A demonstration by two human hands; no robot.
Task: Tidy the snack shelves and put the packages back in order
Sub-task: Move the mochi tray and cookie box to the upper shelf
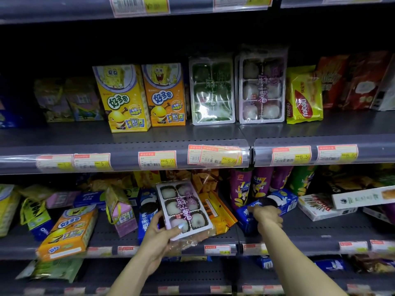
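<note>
Left hand [159, 236] clasped a purple mochi tray [184, 207], tilted above the lower shelf [299, 236]; right hand [268, 217] reached onto a blue cookie pack [271, 207], its fingers' closure could not be told.

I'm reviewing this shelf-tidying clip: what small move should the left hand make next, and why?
Probably lift the purple mochi tray in the left hand up to the shelf above. A matching purple tray already stands there upright, while this one lies tilted among mixed packages on the lower shelf.
</note>
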